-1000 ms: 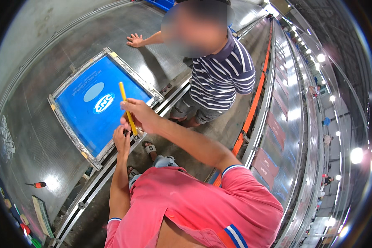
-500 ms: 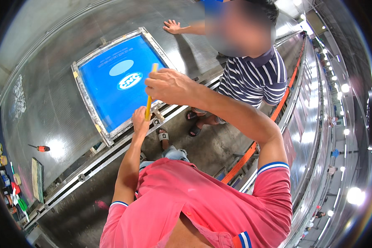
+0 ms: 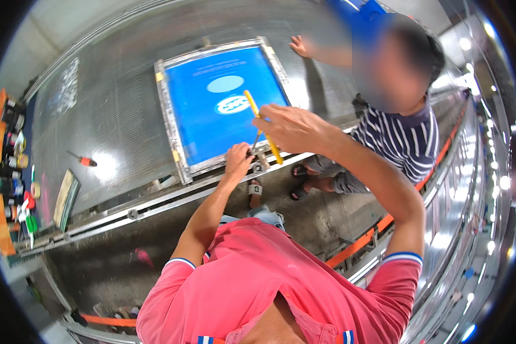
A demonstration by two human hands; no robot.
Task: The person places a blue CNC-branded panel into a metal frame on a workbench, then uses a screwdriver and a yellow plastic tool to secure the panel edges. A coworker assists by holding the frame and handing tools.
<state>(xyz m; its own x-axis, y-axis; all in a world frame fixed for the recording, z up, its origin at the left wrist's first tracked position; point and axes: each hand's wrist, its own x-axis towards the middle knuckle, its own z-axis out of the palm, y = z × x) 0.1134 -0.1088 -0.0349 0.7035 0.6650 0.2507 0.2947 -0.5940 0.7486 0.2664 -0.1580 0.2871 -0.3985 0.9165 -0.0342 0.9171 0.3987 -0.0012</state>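
Note:
My right hand is closed around a yellow T-handle wrench. The wrench's thin shaft points down toward a metal clamp at the table's near edge. My left hand has its fingers bent together by the shaft's lower end; what they grip is hidden. Just beyond both hands lies a blue printing screen in a worn, pale frame. White and light-blue shapes show on its mesh.
Another person in a striped shirt stands at the right, one hand on the metal table. A red-handled screwdriver and a squeegee-like board lie at the left. Bottles and tools fill an orange shelf. A metal rail edges the table.
The view has shifted, so the table and screen appear farther right. The wrench now leans the other way, with its shaft visible. My hands stay close to the clamp.

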